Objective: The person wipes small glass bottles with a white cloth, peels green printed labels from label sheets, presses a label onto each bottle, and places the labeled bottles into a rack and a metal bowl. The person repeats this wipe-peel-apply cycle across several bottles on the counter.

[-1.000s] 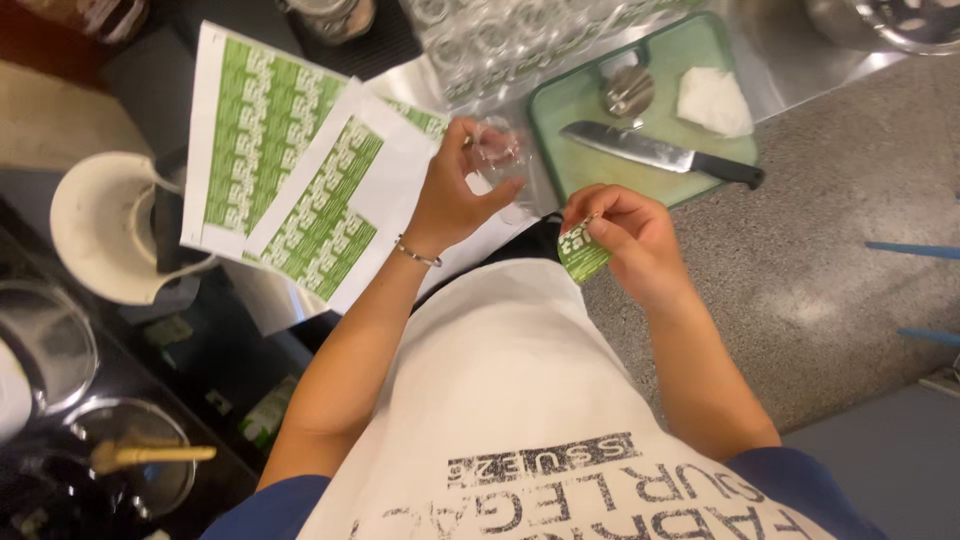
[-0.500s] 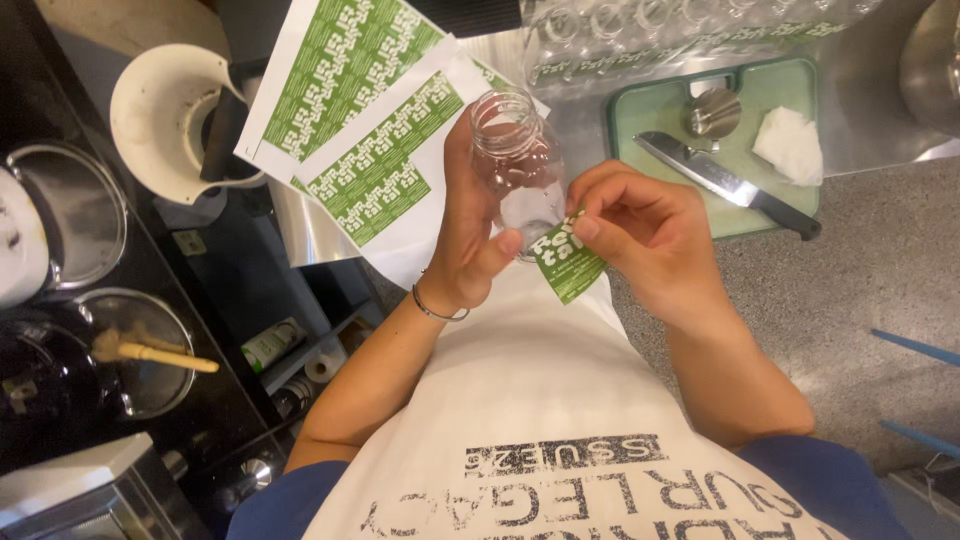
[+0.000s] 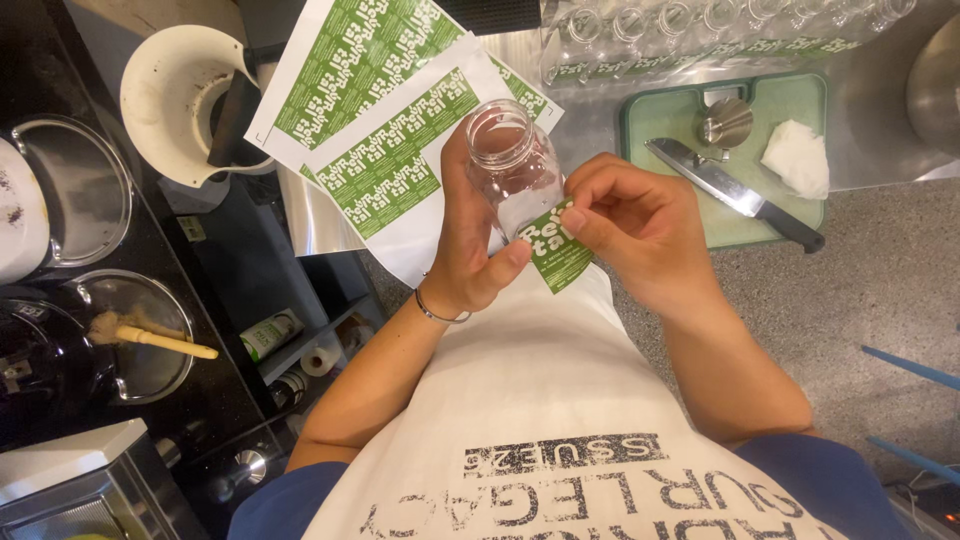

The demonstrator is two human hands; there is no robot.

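My left hand [image 3: 470, 250] grips a small clear glass jar [image 3: 512, 160] with no lid, held in front of my white apron. My right hand [image 3: 640, 225] pinches a green sticker label [image 3: 556, 252] with white lettering and presses its upper end against the jar's side. The lower part of the label hangs free below the jar. A thin bracelet sits on my left wrist.
Sheets of green labels [image 3: 385, 120] lie on the steel counter. A row of labelled glass jars [image 3: 700, 30] stands at the back. A green cutting board [image 3: 800, 110] holds a knife [image 3: 735, 195], a metal cup and a white cloth. A white funnel [image 3: 175, 100] and pans sit left.
The jar came up off the counter in my left hand and closer to me. The label in my right hand has met the jar's side.
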